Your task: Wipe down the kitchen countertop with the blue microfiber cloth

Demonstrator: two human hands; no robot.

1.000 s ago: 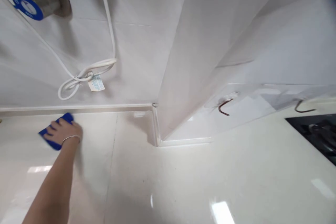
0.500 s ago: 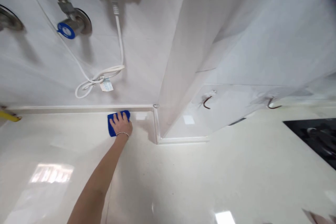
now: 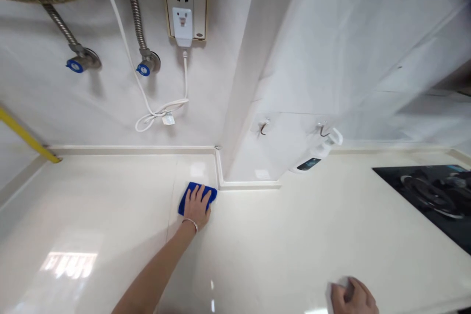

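My left hand lies flat with fingers stretched out on a blue cloth, pressing it onto the cream countertop right beside the base of the white pillar corner. A thin bracelet sits on that wrist. My right hand is at the bottom edge of the view on the counter's front right, fingers curled over a small white thing that I cannot make out.
A wall socket with a white plug and knotted cable hangs above the counter. Two blue-tagged valves with metal hoses are on the wall. A white appliance leans under hooks. A black gas hob lies right; a yellow bar left.
My left hand slid the blue cloth rightward along the back edge, then forward past the pillar corner. The view tilted up and my right hand came into view.
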